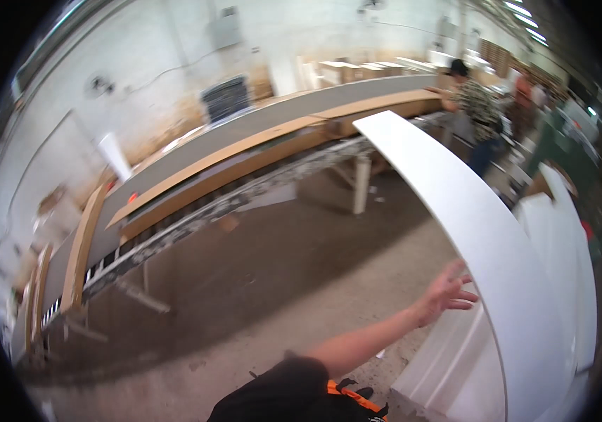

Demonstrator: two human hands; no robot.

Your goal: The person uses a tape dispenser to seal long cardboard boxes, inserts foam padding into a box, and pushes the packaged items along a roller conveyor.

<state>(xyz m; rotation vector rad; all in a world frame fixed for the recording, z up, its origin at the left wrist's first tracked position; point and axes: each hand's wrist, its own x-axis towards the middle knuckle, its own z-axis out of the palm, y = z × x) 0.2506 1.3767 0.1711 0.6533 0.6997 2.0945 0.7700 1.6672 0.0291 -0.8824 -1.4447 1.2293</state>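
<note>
Leftmost, a long roller bench (pixel 174 228) runs diagonally from the lower left toward the upper right. Brown boards (pixel 245 151) and a long grey panel (pixel 259 123) lie stacked along the bench. A concrete floor (pixel 245 295) fills the middle of the view.

One forearm enters from the lower edge, above a black sleeve (pixel 280 394). Which arm it is cannot be told with certainty; it appears to be the left. The left hand (pixel 447 292) is extended, with the fingers (pixel 464 283) spread and gripping nothing. The hand sits just beside the edge of a long white panel (pixel 484 239); contact cannot be confirmed. The white panel stands on edge and arcs from the upper middle down to the lower right. More white panels (pixel 561 239) are stacked behind and below it. The right hand is not in view.

Further right and to the rear, another person (pixel 477 112) stands at the far end of the bench.
</note>
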